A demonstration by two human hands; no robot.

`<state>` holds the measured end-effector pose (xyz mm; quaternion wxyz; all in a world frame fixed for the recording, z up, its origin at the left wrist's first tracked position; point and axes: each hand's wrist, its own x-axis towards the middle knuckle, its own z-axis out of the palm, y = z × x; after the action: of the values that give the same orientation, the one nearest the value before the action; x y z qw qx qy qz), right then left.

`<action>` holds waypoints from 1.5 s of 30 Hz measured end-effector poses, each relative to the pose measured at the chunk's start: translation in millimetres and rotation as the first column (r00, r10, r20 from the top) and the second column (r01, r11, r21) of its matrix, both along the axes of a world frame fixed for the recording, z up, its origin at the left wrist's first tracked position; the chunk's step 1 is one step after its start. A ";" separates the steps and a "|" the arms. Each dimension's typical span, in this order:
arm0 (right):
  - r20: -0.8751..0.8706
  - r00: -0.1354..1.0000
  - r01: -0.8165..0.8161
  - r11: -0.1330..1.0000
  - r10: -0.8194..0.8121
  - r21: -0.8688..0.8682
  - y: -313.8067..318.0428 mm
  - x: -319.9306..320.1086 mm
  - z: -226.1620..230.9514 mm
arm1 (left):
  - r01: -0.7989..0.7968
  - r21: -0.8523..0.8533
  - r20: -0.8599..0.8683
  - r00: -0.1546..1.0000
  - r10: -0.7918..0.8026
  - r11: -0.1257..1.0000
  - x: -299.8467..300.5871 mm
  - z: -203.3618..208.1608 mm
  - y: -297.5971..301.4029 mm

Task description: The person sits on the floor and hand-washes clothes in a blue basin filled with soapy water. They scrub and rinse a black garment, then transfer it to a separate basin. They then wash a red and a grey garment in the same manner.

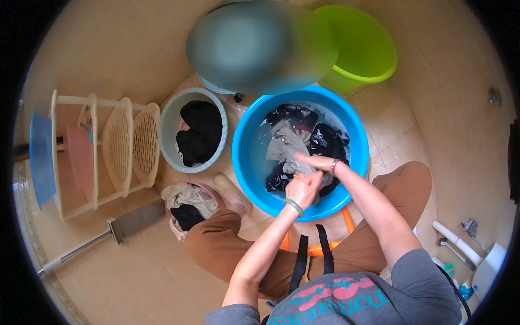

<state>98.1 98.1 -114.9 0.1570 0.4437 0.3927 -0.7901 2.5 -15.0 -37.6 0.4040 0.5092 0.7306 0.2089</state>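
Observation:
A bright blue basin stands in front of me with soapy water and soaked clothes in it. Over its near half, my left hand, with a green bangle at the wrist, is closed on a wet grey garment. Just beyond it, my right hand, wearing a dark bracelet, lies across the same cloth with its fingers stretched to the left. Dark wet clothes surround the grey garment. My hands partly hide the cloth between them.
Left of the basin stand a pale tub with black clothing and a pink basin with light and dark clothes. A cream rack and a mop are further left. Beyond the basin stands a lime-green bucket, beside a blurred round shape.

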 end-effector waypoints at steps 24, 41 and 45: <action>0.155 0.940 -0.235 0.249 0.303 0.940 38.1 -93.5 -47.6 | -0.560 0.203 -0.336 0.730 0.595 0.803 -88.0 -130.9 4.7; 0.476 0.766 -0.596 0.203 0.432 0.777 40.1 -118.6 -157.4 | -0.128 -0.474 -0.382 0.921 -0.072 0.871 -96.5 -232.3 24.1; 0.281 0.917 -0.388 0.471 0.283 0.792 49.5 -123.1 -134.8 | -0.434 0.037 -0.079 0.897 0.435 0.900 -99.0 -215.3 18.4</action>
<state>-25.0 147.7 -249.8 0.1000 0.4213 0.7899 -0.4342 -96.5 3.4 -253.0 0.3111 0.3455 0.8404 0.2787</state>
